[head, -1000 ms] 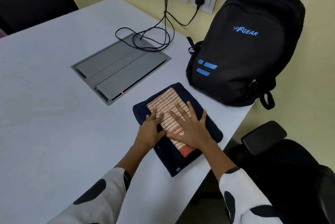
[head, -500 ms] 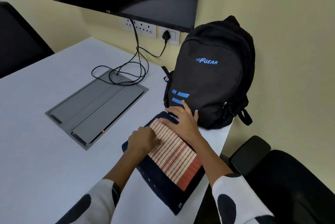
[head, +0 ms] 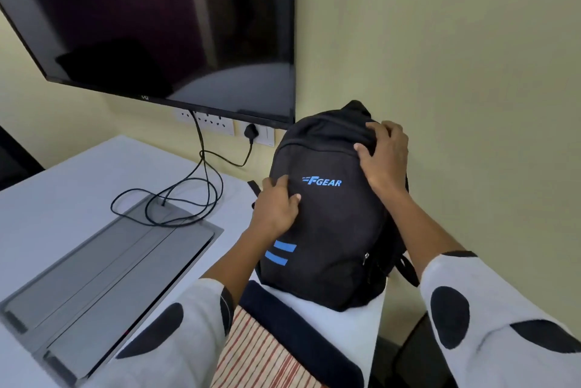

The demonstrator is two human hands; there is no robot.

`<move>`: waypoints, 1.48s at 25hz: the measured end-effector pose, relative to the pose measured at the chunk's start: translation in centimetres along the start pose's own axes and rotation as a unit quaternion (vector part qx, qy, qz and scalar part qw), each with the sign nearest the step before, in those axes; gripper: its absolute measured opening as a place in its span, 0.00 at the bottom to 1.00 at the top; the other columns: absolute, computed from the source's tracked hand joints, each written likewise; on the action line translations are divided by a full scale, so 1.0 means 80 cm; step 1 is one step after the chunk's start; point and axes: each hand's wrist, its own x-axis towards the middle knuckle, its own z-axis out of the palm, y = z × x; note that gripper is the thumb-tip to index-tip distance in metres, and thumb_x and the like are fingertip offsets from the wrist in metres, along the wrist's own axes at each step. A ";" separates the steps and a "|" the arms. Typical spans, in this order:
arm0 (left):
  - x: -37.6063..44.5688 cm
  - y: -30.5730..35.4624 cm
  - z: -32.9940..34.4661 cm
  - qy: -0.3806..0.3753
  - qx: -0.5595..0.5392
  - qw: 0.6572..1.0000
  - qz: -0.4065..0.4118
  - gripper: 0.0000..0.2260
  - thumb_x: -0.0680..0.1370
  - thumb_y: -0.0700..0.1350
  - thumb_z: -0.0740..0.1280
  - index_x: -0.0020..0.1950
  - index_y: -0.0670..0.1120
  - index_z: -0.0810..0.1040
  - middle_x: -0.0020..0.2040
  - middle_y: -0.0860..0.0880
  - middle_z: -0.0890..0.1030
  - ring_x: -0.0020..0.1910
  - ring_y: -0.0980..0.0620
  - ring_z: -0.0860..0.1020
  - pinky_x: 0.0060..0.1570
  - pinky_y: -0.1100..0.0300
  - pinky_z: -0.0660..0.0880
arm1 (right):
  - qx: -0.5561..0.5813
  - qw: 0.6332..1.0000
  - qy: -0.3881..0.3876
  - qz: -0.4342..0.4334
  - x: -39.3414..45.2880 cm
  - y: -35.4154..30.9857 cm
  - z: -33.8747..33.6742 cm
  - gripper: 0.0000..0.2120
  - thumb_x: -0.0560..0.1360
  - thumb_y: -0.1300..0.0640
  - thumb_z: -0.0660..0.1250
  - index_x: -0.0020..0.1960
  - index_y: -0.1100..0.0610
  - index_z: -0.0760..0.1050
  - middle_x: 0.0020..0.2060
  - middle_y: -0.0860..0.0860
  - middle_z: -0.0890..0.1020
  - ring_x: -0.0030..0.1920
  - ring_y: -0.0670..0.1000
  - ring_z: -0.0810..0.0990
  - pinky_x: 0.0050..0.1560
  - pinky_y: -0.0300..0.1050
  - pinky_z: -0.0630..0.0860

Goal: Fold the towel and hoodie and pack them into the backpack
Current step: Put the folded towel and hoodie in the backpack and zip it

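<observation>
Lower left of the frame: grey floor-box lid (head: 103, 265) set flush in the white table (head: 63, 186), with black cables (head: 188, 195) looped over its far corner and running up to wall sockets (head: 207, 120). Upper left: dark wall-mounted screen (head: 163, 26). Centre: left hand (head: 276, 205) laid on the front of the black backpack (head: 330, 230), fingers curled against the fabric beside the blue logo. Backpack upright at the table's right edge, against the wall. Bottom centre: striped towel (head: 254, 353) on top of the folded dark hoodie (head: 301, 337), just in front of the backpack. Right of centre: right hand (head: 382, 156) gripping the backpack's top, fingers bent over it.
</observation>
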 end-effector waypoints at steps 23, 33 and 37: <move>-0.007 0.002 -0.071 0.219 -0.271 0.925 -0.149 0.13 0.76 0.49 0.69 0.34 0.46 0.76 0.23 0.55 0.76 0.24 0.53 0.80 0.48 0.55 0.77 | 0.257 0.964 0.009 -0.074 -0.020 -0.102 -0.066 0.04 0.67 0.61 0.75 0.40 0.62 0.83 0.31 0.48 0.78 0.32 0.42 0.73 0.36 0.30 0.67; -0.149 -0.030 -0.261 0.380 -0.291 0.873 -0.091 0.16 0.77 0.50 0.67 0.30 0.50 0.72 0.25 0.50 0.76 0.28 0.54 0.81 0.54 0.51 0.77 | 0.327 0.925 0.028 -0.190 -0.089 -0.326 -0.141 0.08 0.64 0.56 0.77 0.41 0.60 0.85 0.27 0.39 0.73 0.29 0.36 0.70 0.34 0.30 0.64; -0.223 -0.091 -0.352 0.419 -0.245 0.869 -0.094 0.17 0.77 0.49 0.67 0.28 0.49 0.72 0.24 0.52 0.75 0.30 0.53 0.81 0.52 0.54 0.78 | 0.403 0.901 -0.007 -0.161 -0.169 -0.421 -0.143 0.08 0.63 0.57 0.78 0.40 0.58 0.85 0.28 0.39 0.77 0.30 0.35 0.72 0.36 0.33 0.68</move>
